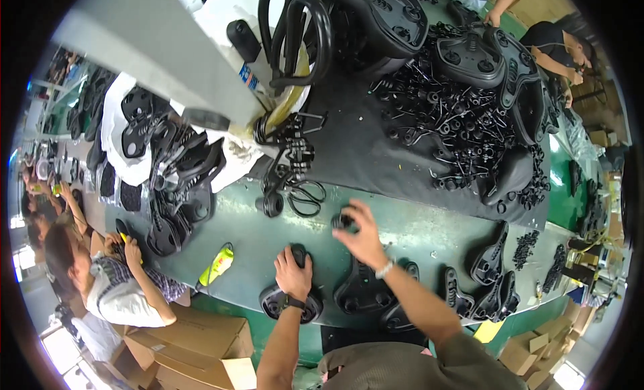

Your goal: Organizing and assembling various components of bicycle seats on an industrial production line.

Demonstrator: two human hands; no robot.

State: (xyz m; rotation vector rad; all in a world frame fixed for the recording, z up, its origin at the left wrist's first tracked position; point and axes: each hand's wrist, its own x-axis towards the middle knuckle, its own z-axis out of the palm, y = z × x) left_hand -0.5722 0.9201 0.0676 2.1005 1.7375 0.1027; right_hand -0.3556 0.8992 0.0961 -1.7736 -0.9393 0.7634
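My left hand (pixel 293 274) is wrapped over the narrow middle of a black bicycle saddle (pixel 274 301), which lies near the table's front edge. The saddle's rounded nose shows beyond my fingers, and its wide end sticks out on both sides of my wrist. My right hand (pixel 362 237) is raised to the right of it, pinching a small round black part (pixel 343 221) between thumb and fingers. The part's exact kind is too small to tell. Another black saddle base (pixel 359 288) sits below my right hand, partly under the forearm.
Several saddle bases (pixel 490 262) lie to the right. Beyond is a heap of small black fittings (pixel 456 115) on black sheeting. A yellow-green tool (pixel 218 264) lies left. Scissors (pixel 306 199) rest near a grey post (pixel 168 47). A co-worker (pixel 107 282) sits at left; cardboard boxes (pixel 191 339) stand below.
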